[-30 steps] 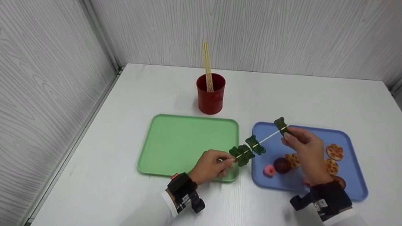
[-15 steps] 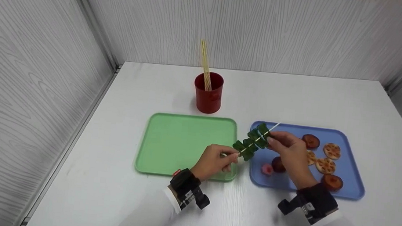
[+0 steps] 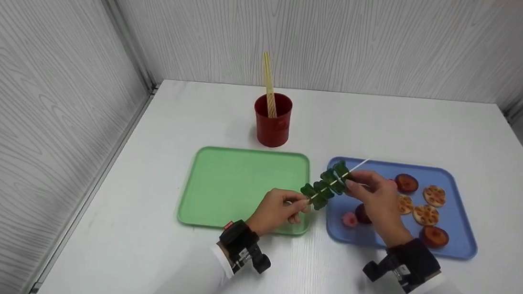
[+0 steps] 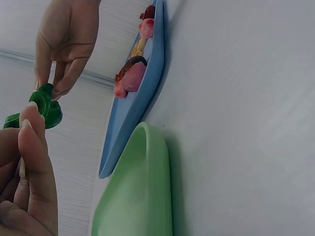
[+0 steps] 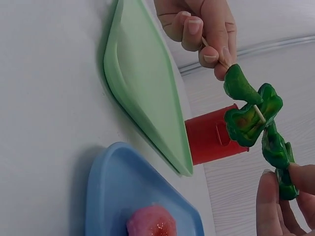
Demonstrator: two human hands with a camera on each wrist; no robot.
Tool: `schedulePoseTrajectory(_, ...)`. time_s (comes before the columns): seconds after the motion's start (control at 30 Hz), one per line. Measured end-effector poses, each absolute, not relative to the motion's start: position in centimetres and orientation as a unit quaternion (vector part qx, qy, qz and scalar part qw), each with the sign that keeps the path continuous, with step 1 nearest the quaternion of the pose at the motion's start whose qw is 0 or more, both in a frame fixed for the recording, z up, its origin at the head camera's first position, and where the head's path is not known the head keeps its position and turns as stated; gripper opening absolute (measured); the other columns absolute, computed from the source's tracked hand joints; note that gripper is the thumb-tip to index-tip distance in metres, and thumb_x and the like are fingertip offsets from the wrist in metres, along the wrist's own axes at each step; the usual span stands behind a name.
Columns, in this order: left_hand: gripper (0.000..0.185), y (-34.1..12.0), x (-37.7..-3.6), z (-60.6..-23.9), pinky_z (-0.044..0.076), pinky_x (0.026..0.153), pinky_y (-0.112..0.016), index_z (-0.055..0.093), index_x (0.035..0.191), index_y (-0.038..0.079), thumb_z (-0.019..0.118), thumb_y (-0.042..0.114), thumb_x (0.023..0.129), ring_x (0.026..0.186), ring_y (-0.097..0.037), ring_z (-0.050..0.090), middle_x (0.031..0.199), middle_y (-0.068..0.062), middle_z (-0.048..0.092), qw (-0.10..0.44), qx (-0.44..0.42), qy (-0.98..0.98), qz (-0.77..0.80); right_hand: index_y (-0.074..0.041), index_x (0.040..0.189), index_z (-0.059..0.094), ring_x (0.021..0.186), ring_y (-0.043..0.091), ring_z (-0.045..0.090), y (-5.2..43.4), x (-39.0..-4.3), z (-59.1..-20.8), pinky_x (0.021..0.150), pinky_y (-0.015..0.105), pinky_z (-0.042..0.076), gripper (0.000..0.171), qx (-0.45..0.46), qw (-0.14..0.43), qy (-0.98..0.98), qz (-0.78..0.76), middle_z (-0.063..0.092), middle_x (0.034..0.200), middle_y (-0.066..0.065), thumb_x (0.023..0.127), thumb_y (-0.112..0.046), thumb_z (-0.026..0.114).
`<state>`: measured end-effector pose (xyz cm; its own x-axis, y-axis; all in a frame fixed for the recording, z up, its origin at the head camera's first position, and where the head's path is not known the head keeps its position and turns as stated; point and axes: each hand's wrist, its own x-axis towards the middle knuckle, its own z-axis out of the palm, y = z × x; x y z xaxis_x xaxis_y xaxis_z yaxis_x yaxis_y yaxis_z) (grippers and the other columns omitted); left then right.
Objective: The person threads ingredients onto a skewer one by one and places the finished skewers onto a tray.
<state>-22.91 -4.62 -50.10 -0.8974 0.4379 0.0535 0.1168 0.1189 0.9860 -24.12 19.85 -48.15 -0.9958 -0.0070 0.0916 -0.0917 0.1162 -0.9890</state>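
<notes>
My left hand (image 3: 279,211) pinches the lower end of a thin wooden skewer (image 3: 359,165) between thumb and fingertips. Several wavy green pepper pieces (image 3: 320,199) are threaded along it in a row. At the upper right end of the row, my right hand (image 3: 376,201) pinches the outermost green pepper piece (image 5: 285,184) with thumb and fingers. Beyond that piece the skewer's pale tip sticks out bare. The skewer slants up to the right in the head view, across the gap between the two trays. In the left wrist view my fingers hide most of the skewer.
On the left lies a green tray (image 3: 238,188). The blue tray (image 3: 342,204) on the right carries lotus root slices (image 3: 434,196), brown-red round slices (image 3: 434,236), a dark round piece (image 3: 362,214) and a pink piece (image 3: 349,219). Behind stands a red cup (image 3: 272,131) with skewers (image 3: 269,85).
My right hand has slid the last green pepper piece down the skewer, leftward, from near the tip to the others. Over the last half second the hands have barely moved.
</notes>
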Motion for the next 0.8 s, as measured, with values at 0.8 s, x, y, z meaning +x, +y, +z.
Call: schedulePoseTrajectory(0.8,0.023,-5.2,-22.9,-51.1,0.056,0.059,-0.024,0.067,0.109,-0.011,0.061,0.008,0.096,0.059,-0.008,0.063,0.096,-0.03,0.066,0.144,0.166,0.715,0.663,0.004,0.11,0.068,0.078,0.012,0.069,20.6,-24.4,-47.7,0.073,0.025,0.057,0.029,0.08,0.048,-0.798,0.596,0.071,0.095,0.019,0.091,-0.018,0.071)
